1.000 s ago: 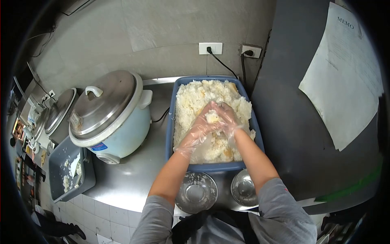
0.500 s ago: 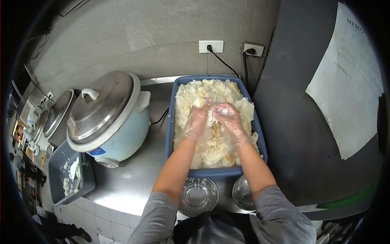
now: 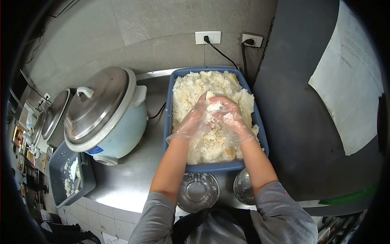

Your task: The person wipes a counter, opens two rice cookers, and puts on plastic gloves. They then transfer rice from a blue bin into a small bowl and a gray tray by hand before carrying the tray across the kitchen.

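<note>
1. Left hand (image 3: 192, 121) and right hand (image 3: 231, 116), both in clear, loose plastic gloves, cupped together over the rice. Fingers of each part-curled, not tight, around a small white rice clump (image 3: 214, 107). Exact fingertip contact: can't tell.
2. Main mass of cooked white rice, yellowish patches (image 3: 190, 87), fills the deep blue rectangular plastic tub (image 3: 215, 166). Hands low over the middle, likely so loose grains drop back in. Gloves presumably keep grains off skin.
3. Two round, shiny steel bowls (image 3: 198, 192) (image 3: 244, 188) by the tub's near edge, probably for easy reach. Left one has residue inside.
4. Large pale-blue rice cooker, steel lid on (image 3: 122, 132), left of tub; lid likely keeps contents covered.
5. Grey plastic bin (image 3: 88, 188), further left, rice scraps inside.
6. Surface: brushed stainless-steel counter (image 3: 126, 183), against grey tiled wall (image 3: 162, 20).
7. Room: two white outlets (image 3: 208, 38) (image 3: 252, 40), plugged in; dark grey panel (image 3: 292, 101) with white printed sheet (image 3: 349, 81); pale floor tiles (image 3: 106, 223).
</note>
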A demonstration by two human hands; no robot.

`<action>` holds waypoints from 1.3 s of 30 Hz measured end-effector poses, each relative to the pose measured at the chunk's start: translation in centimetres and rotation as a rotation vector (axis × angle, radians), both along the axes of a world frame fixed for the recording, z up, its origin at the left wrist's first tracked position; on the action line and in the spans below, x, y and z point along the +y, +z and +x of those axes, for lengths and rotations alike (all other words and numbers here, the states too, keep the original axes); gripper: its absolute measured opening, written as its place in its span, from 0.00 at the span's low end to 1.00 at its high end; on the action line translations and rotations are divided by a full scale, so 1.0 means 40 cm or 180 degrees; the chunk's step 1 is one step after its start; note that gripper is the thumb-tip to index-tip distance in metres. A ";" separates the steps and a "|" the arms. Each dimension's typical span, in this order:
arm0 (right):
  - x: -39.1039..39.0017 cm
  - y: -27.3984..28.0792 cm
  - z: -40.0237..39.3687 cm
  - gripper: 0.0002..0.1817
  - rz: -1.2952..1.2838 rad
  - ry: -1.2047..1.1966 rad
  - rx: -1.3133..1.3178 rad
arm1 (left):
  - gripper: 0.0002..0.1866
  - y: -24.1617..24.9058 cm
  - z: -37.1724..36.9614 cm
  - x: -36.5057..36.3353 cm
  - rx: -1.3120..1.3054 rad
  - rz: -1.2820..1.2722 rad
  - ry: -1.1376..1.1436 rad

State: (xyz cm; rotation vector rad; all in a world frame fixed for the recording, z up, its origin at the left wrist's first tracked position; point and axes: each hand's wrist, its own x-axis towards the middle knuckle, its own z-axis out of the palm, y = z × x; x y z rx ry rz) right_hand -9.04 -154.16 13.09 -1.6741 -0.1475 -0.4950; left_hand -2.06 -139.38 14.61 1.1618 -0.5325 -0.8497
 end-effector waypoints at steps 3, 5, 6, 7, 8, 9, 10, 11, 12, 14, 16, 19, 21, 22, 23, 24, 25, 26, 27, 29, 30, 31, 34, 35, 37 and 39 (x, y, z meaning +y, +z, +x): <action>-0.003 0.024 -0.005 0.21 0.0038 -0.0367 0.0346 | 0.40 -0.017 0.014 -0.014 0.0062 -0.0186 -0.0156; -0.002 0.047 -0.017 0.22 0.0459 -0.0419 0.0730 | 0.43 -0.032 0.014 -0.021 0.0009 -0.0251 -0.0290; -0.013 0.036 -0.009 0.21 0.0176 -0.0481 0.0348 | 0.43 -0.034 0.006 -0.020 -0.0019 -0.0306 -0.0359; -0.031 0.013 0.004 0.20 -0.0108 -0.0540 -0.0034 | 0.44 -0.034 0.000 -0.019 -0.0046 -0.0362 -0.0425; -0.046 -0.007 0.015 0.20 -0.0390 -0.0593 -0.0416 | 0.43 -0.030 -0.006 -0.021 -0.0243 -0.0277 -0.0312; -0.053 -0.020 0.020 0.19 -0.0314 -0.0602 -0.0435 | 0.42 -0.019 -0.013 -0.022 -0.0444 -0.0192 -0.0199; -0.059 -0.031 0.023 0.19 -0.0237 -0.0613 -0.0453 | 0.42 -0.007 -0.021 -0.023 -0.0644 -0.0105 -0.0086; -0.063 -0.042 0.024 0.18 -0.0155 -0.0625 -0.0465 | 0.39 0.009 -0.027 -0.024 -0.0759 0.0208 0.0127; -0.061 -0.042 0.022 0.18 -0.0437 -0.0863 -0.0399 | 0.37 0.037 -0.035 -0.024 -0.0873 0.0524 0.0340; -0.051 -0.036 0.014 0.17 -0.1000 -0.1330 -0.0251 | 0.33 0.036 -0.046 -0.032 -0.0950 0.0646 0.0901; -0.025 -0.024 0.014 0.16 -0.0437 -0.1165 -0.0332 | 0.32 -0.019 -0.041 -0.050 -0.0880 0.0239 0.1607; -0.033 -0.027 0.009 0.15 -0.0776 -0.1313 -0.0098 | 0.34 -0.028 -0.014 -0.040 -0.1124 0.0676 0.1919; -0.046 -0.042 0.008 0.16 -0.0597 -0.1281 -0.0033 | 0.32 -0.038 0.005 -0.026 -0.0722 0.0554 0.2027; -0.051 -0.053 0.011 0.17 -0.0116 -0.1131 -0.0112 | 0.31 -0.077 0.040 -0.030 -0.0789 0.0479 0.2138; -0.056 -0.056 0.012 0.18 -0.0050 -0.1224 0.0018 | 0.29 -0.118 0.074 -0.037 -0.0853 0.0403 0.2253; -0.061 -0.058 0.013 0.20 0.0019 -0.1315 0.0148 | 0.28 -0.109 0.077 -0.034 -0.0917 0.0330 0.2374; -0.068 -0.057 0.015 0.21 -0.0325 -0.1653 0.0486 | 0.25 -0.074 0.061 -0.015 -0.1119 0.0865 0.2209; -0.070 -0.055 0.017 0.24 -0.0397 -0.1684 0.0554 | 0.26 -0.095 0.077 -0.020 -0.1331 0.0984 0.2238; -0.070 -0.051 0.020 0.26 -0.0470 -0.1714 0.0622 | 0.26 -0.137 0.110 -0.037 -0.1545 0.1097 0.2261; -0.063 -0.030 0.020 0.33 -0.0075 -0.1156 0.0214 | 0.31 -0.213 0.168 -0.074 -0.2108 0.1296 0.2370; -0.060 -0.028 0.017 0.36 -0.0727 -0.1323 0.0417 | 0.35 -0.248 0.189 -0.096 -0.2457 0.1391 0.2455; -0.060 -0.029 0.009 0.40 -0.1380 -0.1485 0.0623 | 0.40 -0.270 0.203 -0.101 -0.2272 0.1220 0.2267; -0.070 -0.027 -0.010 0.50 -0.2691 -0.1564 0.1119 | 0.53 -0.282 0.217 -0.081 -0.1101 0.0496 0.1343; -0.075 -0.027 -0.017 0.54 -0.3014 -0.1512 0.1269 | 0.57 -0.257 0.201 -0.065 -0.0844 0.0384 0.1063; -0.098 -0.017 -0.018 0.57 -0.2416 -0.1033 0.1564 | 0.61 -0.118 0.115 -0.015 -0.1201 0.0652 0.0845; -0.107 -0.003 -0.022 0.60 -0.2044 -0.0690 0.1770 | 0.63 -0.113 0.117 -0.020 -0.1421 0.0731 0.0679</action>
